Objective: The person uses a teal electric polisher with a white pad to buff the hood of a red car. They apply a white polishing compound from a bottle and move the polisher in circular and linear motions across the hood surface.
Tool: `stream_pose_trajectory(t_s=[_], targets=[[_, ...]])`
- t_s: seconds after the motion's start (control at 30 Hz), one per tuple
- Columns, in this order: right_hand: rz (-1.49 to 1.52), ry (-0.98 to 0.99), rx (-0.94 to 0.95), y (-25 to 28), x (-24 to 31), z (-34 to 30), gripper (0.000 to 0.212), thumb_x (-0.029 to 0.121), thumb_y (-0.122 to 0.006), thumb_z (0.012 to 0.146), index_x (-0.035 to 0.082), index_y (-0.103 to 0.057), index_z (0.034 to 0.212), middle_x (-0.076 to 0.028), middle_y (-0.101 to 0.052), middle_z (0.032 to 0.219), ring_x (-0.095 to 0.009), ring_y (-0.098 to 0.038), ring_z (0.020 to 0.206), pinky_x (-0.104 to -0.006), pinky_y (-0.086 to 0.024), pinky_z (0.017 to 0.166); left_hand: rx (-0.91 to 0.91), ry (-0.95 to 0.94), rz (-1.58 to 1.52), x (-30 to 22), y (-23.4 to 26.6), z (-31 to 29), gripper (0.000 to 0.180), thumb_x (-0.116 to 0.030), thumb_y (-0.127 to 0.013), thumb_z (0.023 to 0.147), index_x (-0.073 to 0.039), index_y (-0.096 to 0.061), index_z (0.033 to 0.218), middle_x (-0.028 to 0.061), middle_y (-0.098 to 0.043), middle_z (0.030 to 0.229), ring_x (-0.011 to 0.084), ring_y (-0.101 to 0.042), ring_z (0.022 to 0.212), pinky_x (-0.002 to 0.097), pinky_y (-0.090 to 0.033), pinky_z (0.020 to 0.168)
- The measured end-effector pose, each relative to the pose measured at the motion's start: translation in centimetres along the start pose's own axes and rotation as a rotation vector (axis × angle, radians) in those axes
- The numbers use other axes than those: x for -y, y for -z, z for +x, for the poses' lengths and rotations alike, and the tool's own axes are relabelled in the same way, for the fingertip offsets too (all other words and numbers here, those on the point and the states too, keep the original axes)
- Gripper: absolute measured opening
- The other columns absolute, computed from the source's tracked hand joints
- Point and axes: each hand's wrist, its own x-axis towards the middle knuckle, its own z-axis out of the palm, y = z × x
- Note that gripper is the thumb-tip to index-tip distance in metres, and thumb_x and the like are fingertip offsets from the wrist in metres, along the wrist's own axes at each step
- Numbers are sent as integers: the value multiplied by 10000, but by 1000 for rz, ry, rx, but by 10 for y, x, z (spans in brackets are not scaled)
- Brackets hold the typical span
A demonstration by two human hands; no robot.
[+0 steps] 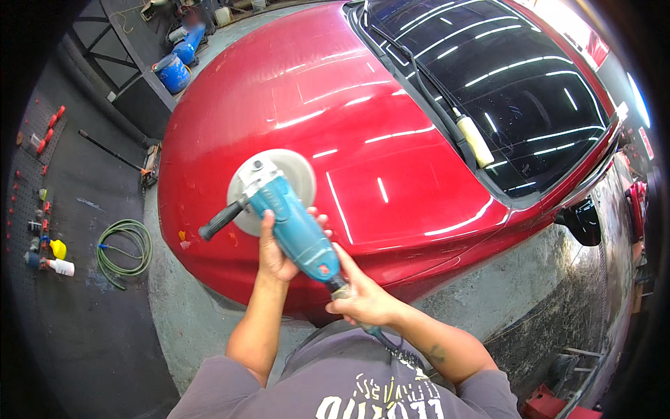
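I hold a teal electric car polisher (299, 230) in both hands over the red car hood (391, 167). My left hand (276, 251) is wrapped round the front of its body, thumb on top and fingertips showing past the far side. My right hand (359, 293) grips the rear handle, where the dark cord runs back toward my shirt. At the front is a round pale polishing pad (299, 174), and a black side handle (222, 220) sticks out to the left. Whether the pad touches the hood cannot be made out.
A pale bottle (474, 142) lies at the base of the dark windshield (516, 91), beside the wiper. A coiled green hose (125, 251) and a floor jack (149, 167) are at the left. Behind the car's front is a blue bucket (172, 74), with a person nearby.
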Motion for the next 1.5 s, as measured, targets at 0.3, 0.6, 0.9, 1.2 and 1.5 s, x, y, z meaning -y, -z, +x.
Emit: stream_pose_trajectory(t_s=[0.3, 0.6, 0.9, 1.2, 1.5], targets=[[-18, 38, -120, 9, 10, 15, 1296, 28, -814, 895, 223, 115, 1778, -109, -650, 1030, -107, -577, 608, -300, -499, 525, -6, -40, -29, 1, 1, 42, 859, -710, -692, 975, -59, -521, 1509, 183, -681, 1320, 389, -703, 1243, 656, -562, 1102], [148, 173, -619, 73, 32, -34, 1222, 20, -791, 917, 215, 52, 1779, -58, -640, 842, -142, -619, 574, -312, -527, 488, 186, 378, 16, 92, -86, 189, 724, -552, -797, 977, -2, -587, 1399, 184, -731, 1205, 337, -766, 1090, 528, -657, 968], [347, 254, -528, 80, 28, -17, 865, 11, -755, 882, 148, -279, 1591, -99, -621, 844, -177, -613, 547, -326, -548, 464, 81, 378, 187, 80, -106, 206, 529, -490, -864, 937, -109, -647, 1232, 55, -712, 1030, 201, -720, 892, 437, -647, 810], [315, 129, -336, 42, 30, 18, 1191, -40, -764, 857, 236, -28, 1752, -100, -625, 878, -178, -638, 581, -324, -549, 502, -3, 236, 124, 14, -55, 149, 684, -528, -782, 993, -2, -587, 1385, 205, -732, 1163, 356, -772, 1055, 541, -669, 933], [142, 6, -103, 10, 33, 50, 1290, 10, -793, 881, 267, 101, 1776, -69, -650, 822, -146, -630, 588, -324, -540, 523, -77, 45, 28, -37, -1, 81, 809, -671, -682, 1006, 4, -567, 1437, 204, -708, 1283, 394, -725, 1200, 636, -612, 1035]])
